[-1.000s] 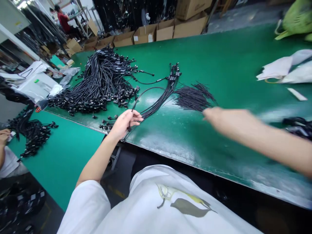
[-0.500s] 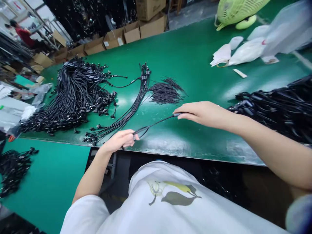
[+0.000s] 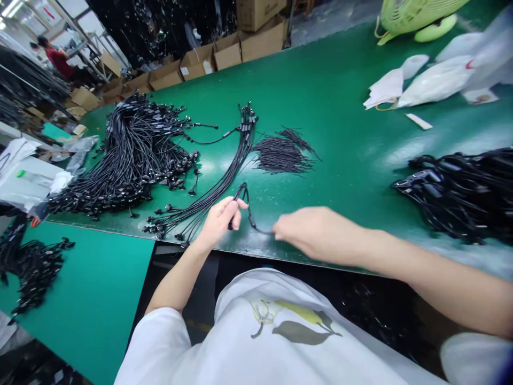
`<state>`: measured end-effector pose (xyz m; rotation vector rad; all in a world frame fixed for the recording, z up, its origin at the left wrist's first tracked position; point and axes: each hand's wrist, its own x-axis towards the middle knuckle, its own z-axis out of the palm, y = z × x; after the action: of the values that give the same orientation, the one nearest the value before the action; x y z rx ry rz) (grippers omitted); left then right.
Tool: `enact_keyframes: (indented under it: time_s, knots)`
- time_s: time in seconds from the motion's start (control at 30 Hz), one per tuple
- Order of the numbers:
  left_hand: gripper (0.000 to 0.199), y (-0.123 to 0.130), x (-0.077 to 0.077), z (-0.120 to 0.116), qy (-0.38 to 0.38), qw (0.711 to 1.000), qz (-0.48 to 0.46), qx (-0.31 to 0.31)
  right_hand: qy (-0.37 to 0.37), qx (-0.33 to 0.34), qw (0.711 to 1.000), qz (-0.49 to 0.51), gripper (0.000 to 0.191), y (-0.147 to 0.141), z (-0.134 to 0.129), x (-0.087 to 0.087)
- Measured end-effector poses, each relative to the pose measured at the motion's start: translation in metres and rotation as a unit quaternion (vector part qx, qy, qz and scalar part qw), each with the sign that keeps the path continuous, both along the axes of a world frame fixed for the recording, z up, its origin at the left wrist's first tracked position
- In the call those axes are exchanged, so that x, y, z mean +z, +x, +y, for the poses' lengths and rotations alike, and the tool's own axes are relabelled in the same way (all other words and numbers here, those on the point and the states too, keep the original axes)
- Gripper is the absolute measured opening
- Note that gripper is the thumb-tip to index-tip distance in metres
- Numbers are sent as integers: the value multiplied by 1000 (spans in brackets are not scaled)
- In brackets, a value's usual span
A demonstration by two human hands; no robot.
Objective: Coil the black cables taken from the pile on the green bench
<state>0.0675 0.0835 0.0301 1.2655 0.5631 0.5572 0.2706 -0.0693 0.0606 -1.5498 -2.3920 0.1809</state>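
Observation:
A black cable (image 3: 251,219) stretches between my two hands above the front of the table, bent into a narrow loop beside the left one. My left hand (image 3: 222,218) is closed on it, thumb against the fingers. Blurred by motion, my right hand (image 3: 316,232) pinches the cable's other end at its fingertips. Just behind my left hand lies a loose row of straightened black cables (image 3: 224,179) with small connectors at their ends. Past the loop sits a pile of short thin black ties (image 3: 282,154).
A large heap of black cables (image 3: 136,144) covers the left of the green table (image 3: 340,123). More bundled cables (image 3: 465,187) lie at right. A green fan (image 3: 417,18) and white plastic bags (image 3: 436,80) stand at the back right. Cardboard boxes (image 3: 198,61) line the far edge.
My right hand has moved down and nearer my left hand, still gripping the cable. The stretched cable has folded into a loop, and my left hand has risen slightly.

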Motion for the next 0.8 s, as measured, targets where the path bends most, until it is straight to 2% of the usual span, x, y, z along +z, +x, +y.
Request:
enact_keyframes:
  time_s: [0.07, 0.13, 0.2, 0.3, 0.37, 0.43, 0.5, 0.57, 0.6, 0.63, 0.7, 0.73, 0.8]
  knots:
    - [28, -14, 4, 8, -83, 996, -24, -14, 56, -136, 989, -15, 26, 31, 1, 10]
    - [22, -35, 13, 19, -170, 983, -67, 4, 100, -256, 961, -29, 29, 67, 0, 14]
    - [21, -57, 25, 25, -218, 968, -117, 37, 99, -303, 947, -33, 30, 91, -1, 10]
    - [23, -76, 40, 25, -215, 953, -194, 91, 50, -271, 960, -40, 30, 93, 1, -2]
    - [18, -75, 45, 21, -179, 953, -212, 126, 31, -246, 967, -54, 29, 74, 1, -7]
    - [17, -64, 44, 15, -117, 968, -173, 140, 13, -202, 977, -65, 29, 46, 0, -7]
    - [19, -46, 37, 5, -22, 988, -95, 117, -22, -105, 992, -61, 28, 16, -3, 0]
    - [22, -27, 27, -9, 92, 994, -17, 51, -46, 3, 998, -32, 30, -8, -3, 9]
    - [24, -20, 22, -16, 140, 990, 14, 2, -43, 32, 999, -10, 32, -16, -1, 14]
    - [25, -15, 17, -24, 172, 983, 38, -47, -30, 38, 999, 17, 33, -20, 3, 18]
    - [28, -10, 12, -36, 175, 975, 54, -124, 11, -10, 996, 86, 36, -19, 12, 23]
    - [30, -10, 11, -39, 151, 977, 48, -140, 29, -46, 990, 131, 36, -15, 18, 22]
    - [33, -9, 10, -43, 79, 988, 15, -128, 53, -111, 959, 256, 31, -8, 27, 12]
